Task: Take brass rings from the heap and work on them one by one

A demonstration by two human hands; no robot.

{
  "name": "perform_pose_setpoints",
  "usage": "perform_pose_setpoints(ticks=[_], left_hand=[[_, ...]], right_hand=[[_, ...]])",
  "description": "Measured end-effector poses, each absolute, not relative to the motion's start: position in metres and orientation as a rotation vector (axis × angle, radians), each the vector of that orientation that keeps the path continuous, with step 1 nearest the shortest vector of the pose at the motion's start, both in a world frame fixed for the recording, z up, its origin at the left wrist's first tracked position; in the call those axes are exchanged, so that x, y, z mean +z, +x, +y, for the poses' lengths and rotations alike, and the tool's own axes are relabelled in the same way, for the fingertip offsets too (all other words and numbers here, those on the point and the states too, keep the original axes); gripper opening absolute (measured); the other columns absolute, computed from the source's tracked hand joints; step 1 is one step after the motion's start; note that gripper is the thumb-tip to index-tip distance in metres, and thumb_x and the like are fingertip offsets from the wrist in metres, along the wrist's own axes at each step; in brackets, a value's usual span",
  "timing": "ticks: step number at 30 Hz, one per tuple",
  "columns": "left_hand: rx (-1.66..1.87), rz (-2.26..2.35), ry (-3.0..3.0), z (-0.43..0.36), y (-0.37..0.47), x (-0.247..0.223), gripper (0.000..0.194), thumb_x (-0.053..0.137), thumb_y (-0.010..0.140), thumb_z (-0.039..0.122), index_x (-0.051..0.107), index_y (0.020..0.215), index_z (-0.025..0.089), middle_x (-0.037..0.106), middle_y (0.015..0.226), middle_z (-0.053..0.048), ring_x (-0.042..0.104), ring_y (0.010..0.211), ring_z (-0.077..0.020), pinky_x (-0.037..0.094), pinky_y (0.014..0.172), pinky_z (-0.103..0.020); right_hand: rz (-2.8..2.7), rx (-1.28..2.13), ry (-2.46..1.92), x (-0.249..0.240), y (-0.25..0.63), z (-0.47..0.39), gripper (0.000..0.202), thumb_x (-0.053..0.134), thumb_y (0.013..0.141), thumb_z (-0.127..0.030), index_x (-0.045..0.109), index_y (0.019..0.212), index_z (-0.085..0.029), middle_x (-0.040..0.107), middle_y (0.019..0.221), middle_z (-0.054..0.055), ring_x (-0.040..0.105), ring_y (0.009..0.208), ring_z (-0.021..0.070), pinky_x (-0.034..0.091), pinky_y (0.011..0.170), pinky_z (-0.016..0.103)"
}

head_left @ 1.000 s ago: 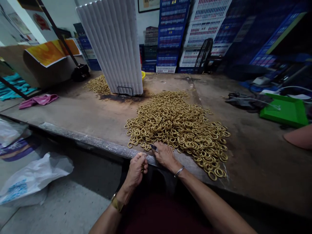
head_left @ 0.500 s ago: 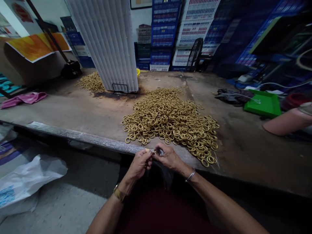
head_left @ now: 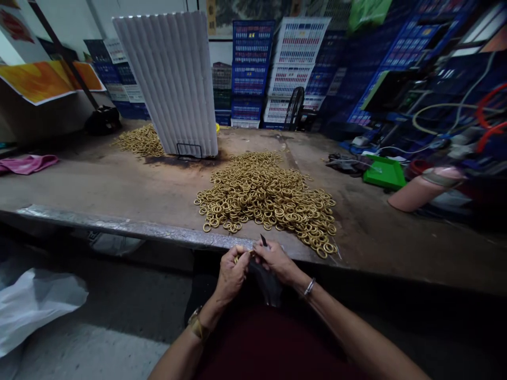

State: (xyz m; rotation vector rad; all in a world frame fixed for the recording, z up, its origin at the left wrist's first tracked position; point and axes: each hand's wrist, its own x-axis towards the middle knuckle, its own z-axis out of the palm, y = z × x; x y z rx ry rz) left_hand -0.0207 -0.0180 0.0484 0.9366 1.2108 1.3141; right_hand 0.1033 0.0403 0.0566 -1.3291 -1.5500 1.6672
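Note:
Just in front of the table's near edge, my left hand (head_left: 233, 272) is closed on a brass-coloured ring (head_left: 236, 259). My right hand (head_left: 277, 261) meets it at the fingertips, closed around a dark, pointed tool (head_left: 263, 240) whose tip sticks up between the fingers. The tool's lower part is hidden in the hand. Beyond both hands, a wide pile of brass-coloured rings (head_left: 265, 195) lies on the brown table (head_left: 91, 184), its nearest rings close to the edge.
A white corrugated panel (head_left: 170, 84) stands behind the pile, with a second ring heap (head_left: 140, 141) at its left. Farther right are a green tray (head_left: 384, 172) and a pink cylinder (head_left: 420, 190). Stacked crates (head_left: 252, 68) line the back.
The view has shifted right and tilted up. The dark tool's pointed tip now stands up from my right hand, and a ring shows in my left fingers. My hands remain together.

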Motion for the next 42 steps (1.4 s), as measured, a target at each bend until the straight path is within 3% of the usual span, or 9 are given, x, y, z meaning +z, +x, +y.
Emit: perform_pose_setpoints(ticks=[11, 22, 30, 34, 42], left_hand=[[1.160, 0.976, 0.766, -0.020, -0.026, 0.035, 0.029, 0.054, 0.074, 0.044, 0.047, 0.068, 0.016, 0.046, 0.056, 0.005, 0.037, 0.039, -0.0036, 0.027, 0.035, -0.015], [1.197, 0.897, 0.668, -0.021, -0.027, 0.028, 0.027, 0.054, 0.076, 0.042, 0.047, 0.074, 0.016, 0.045, 0.056, 0.006, 0.035, 0.039, -0.0029, 0.026, 0.036, -0.015], [1.233, 0.996, 0.768, -0.019, -0.028, 0.030, 0.029, 0.053, 0.076, 0.044, 0.045, 0.071, 0.016, 0.044, 0.055, 0.005, 0.036, 0.040, -0.0032, 0.028, 0.037, -0.015], [1.207, 1.099, 0.872, -0.020, -0.029, 0.034, 0.031, 0.051, 0.076, 0.047, 0.045, 0.070, 0.016, 0.044, 0.054, 0.005, 0.038, 0.041, -0.0039, 0.031, 0.039, -0.015], [1.198, 1.196, 0.885, -0.024, -0.028, 0.039, 0.030, 0.050, 0.077, 0.046, 0.045, 0.070, 0.017, 0.044, 0.054, 0.005, 0.038, 0.042, -0.0041, 0.030, 0.040, -0.015]], right_hand=[[-1.769, 1.310, -1.353, 0.057, 0.100, 0.036, 0.015, 0.053, 0.068, -0.029, 0.053, 0.061, -0.015, 0.043, 0.052, -0.006, 0.036, 0.048, 0.0054, 0.029, 0.045, 0.017], [-1.715, 1.450, -1.351, 0.058, 0.096, 0.036, 0.017, 0.047, 0.075, -0.031, 0.051, 0.067, -0.016, 0.048, 0.053, -0.005, 0.037, 0.043, 0.0061, 0.029, 0.043, 0.018], [-2.304, 0.858, -1.190, 0.044, 0.110, 0.027, 0.014, 0.041, 0.076, -0.017, 0.054, 0.070, -0.018, 0.054, 0.059, -0.001, 0.045, 0.054, 0.0102, 0.033, 0.054, 0.021], [-2.453, 0.753, -1.139, 0.042, 0.110, 0.021, 0.016, 0.040, 0.071, -0.010, 0.053, 0.073, -0.018, 0.058, 0.063, 0.000, 0.050, 0.057, 0.0114, 0.032, 0.056, 0.021], [-2.485, 0.656, -1.178, 0.045, 0.106, 0.019, 0.016, 0.040, 0.070, -0.009, 0.052, 0.076, -0.018, 0.060, 0.066, 0.001, 0.053, 0.060, 0.0128, 0.030, 0.056, 0.021]])
